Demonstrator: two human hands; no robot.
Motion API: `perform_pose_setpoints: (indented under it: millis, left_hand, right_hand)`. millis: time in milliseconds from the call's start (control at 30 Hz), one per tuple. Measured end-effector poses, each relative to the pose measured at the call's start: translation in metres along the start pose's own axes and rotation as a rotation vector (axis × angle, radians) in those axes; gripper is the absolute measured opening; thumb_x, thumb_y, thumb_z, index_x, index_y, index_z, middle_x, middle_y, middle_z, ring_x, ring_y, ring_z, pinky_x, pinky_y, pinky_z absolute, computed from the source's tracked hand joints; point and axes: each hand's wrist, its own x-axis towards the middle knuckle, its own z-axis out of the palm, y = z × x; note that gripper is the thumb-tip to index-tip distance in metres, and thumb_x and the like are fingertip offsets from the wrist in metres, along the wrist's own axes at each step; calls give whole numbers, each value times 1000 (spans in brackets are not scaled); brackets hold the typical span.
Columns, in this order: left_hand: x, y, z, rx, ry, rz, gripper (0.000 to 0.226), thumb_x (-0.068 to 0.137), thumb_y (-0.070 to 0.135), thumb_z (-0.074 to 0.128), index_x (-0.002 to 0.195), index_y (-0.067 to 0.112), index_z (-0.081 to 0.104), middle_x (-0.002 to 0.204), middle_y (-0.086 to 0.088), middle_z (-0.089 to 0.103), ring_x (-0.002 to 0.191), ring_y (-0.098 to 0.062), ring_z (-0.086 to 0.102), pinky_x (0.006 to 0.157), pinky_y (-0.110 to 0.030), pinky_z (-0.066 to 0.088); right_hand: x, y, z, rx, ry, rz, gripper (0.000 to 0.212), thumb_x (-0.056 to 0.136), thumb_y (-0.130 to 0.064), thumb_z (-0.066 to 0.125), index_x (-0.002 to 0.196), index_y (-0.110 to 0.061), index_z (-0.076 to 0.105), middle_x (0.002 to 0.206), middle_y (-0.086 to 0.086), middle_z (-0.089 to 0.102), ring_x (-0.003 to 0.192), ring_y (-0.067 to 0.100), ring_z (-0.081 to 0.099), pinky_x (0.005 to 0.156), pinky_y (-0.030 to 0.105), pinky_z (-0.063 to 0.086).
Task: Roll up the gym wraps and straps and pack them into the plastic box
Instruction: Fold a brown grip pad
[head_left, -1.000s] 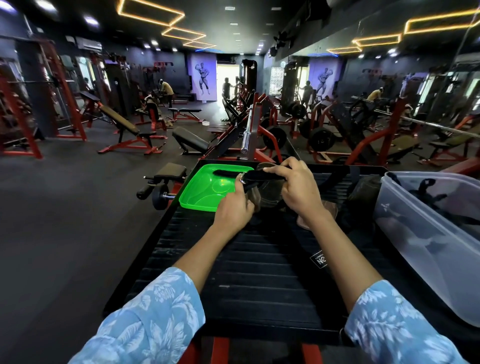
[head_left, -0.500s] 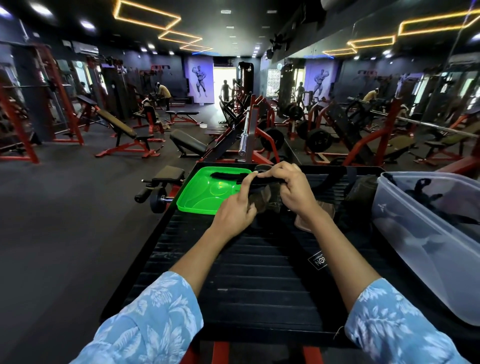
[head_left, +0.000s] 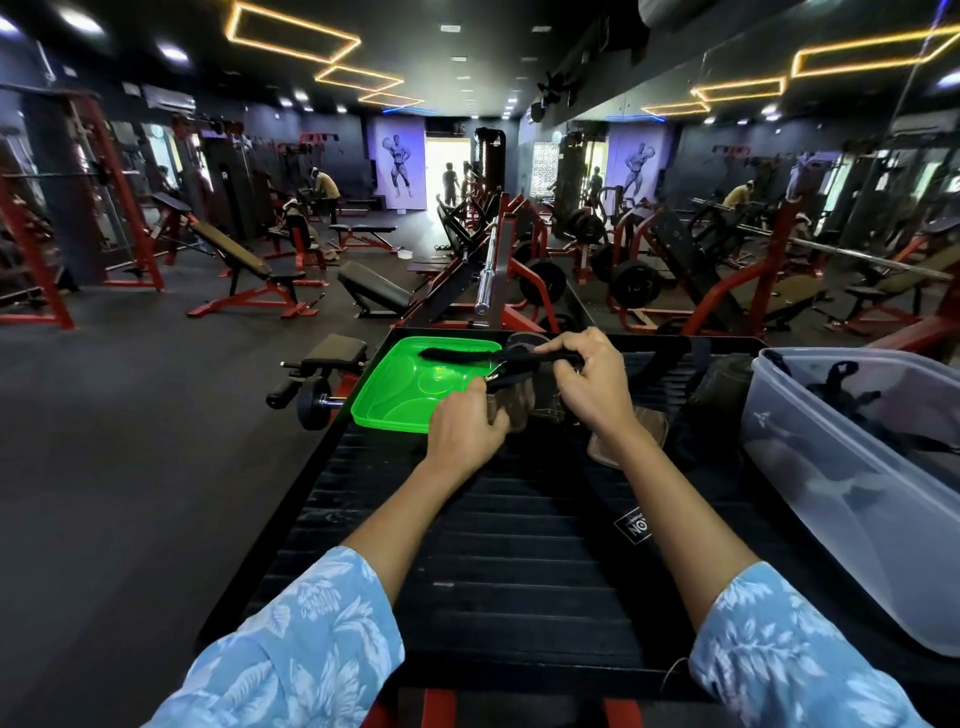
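Pinching the black strap (head_left: 498, 358) taut between your left hand (head_left: 465, 428) and right hand (head_left: 592, 387) above the green lid (head_left: 395, 395), you keep it flat for rolling, the plastic box (head_left: 831, 467) waiting at your right.

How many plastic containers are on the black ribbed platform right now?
2: a shallow bright green plastic tray at the far left, and a clear plastic box along the right edge, dark straps inside. None seem hidden.
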Motion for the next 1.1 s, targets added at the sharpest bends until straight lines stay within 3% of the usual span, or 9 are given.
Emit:
perform_pose_setpoints:
  millis: [133, 200, 300, 400, 467, 567, 667, 733, 1100]
  left_hand:
    - [-1, 0, -1, -30, 32, 30, 51, 88, 24, 53, 134, 12, 36, 93, -15, 67, 92, -38, 61, 71, -39, 44]
    - [-2, -1, -2, -57, 42, 38, 56, 88, 23, 54, 138, 17, 31, 90, -14, 68, 89, -38, 61, 69, -38, 45]
    - [-2, -1, -1, -64, 36, 32, 58, 88, 22, 53, 140, 16, 27, 91, -13, 67, 90, -37, 62, 69, -37, 44]
    - [-2, -2, 0, -57, 42, 31, 61, 88, 21, 53, 141, 17, 23, 92, -15, 66, 89, -38, 62, 70, -38, 45]
    - [-3, -1, 1, -72, 35, 18, 62, 88, 20, 54, 141, 16, 22, 92, -15, 66, 88, -38, 62, 69, -37, 44]
    - [-2, 0, 1, -87, 8, -61, 56, 88, 23, 56, 136, 10, 31, 97, -15, 66, 94, -37, 61, 72, -36, 43]
    - [0, -1, 0, -89, -16, -92, 28, 87, 27, 57, 107, 8, 55, 100, -15, 66, 98, -35, 60, 74, -34, 43]
    - [0, -1, 0, -90, -14, -83, 23, 86, 27, 58, 100, 9, 58, 98, -13, 67, 96, -35, 60, 72, -33, 43]
    - [0, -4, 4, -124, 47, -48, 40, 86, 26, 57, 124, 19, 48, 99, -13, 68, 96, -37, 60, 73, -35, 45]
  right_hand:
    - [0, 0, -1, 61, 53, 20, 13, 79, -22, 71, 91, -19, 71, 86, -5, 47, 78, -5, 47, 71, -3, 31]
    - [1, -1, -3, 104, 55, 43, 9, 77, -24, 74, 84, -19, 72, 83, -7, 51, 80, -2, 51, 74, -1, 33]
    - [5, 0, -5, 152, -7, 69, 9, 75, -28, 76, 78, -21, 73, 88, -3, 68, 89, 8, 61, 81, 16, 44]
    - [6, 0, -4, 141, -20, 87, 17, 74, -33, 77, 81, -17, 74, 89, -4, 70, 88, 3, 60, 71, 0, 37]
    - [6, 2, -4, 123, -5, 97, 22, 74, -35, 76, 84, -15, 74, 89, -5, 68, 86, 1, 58, 67, -4, 34]
    - [7, 4, -3, 130, -11, 112, 22, 74, -36, 76, 84, -16, 74, 93, -2, 69, 91, 5, 60, 74, 3, 39]
    - [8, 8, -1, 118, -24, 134, 20, 73, -40, 76, 80, -21, 72, 100, 1, 69, 102, 11, 60, 87, 24, 44]
    - [8, 8, 0, 89, -37, 136, 18, 73, -41, 75, 77, -25, 71, 102, 1, 68, 103, 12, 59, 86, 25, 43]
    - [5, 2, -8, 108, -73, 127, 18, 73, -33, 77, 79, -16, 71, 90, -4, 68, 94, 8, 59, 80, 19, 38]
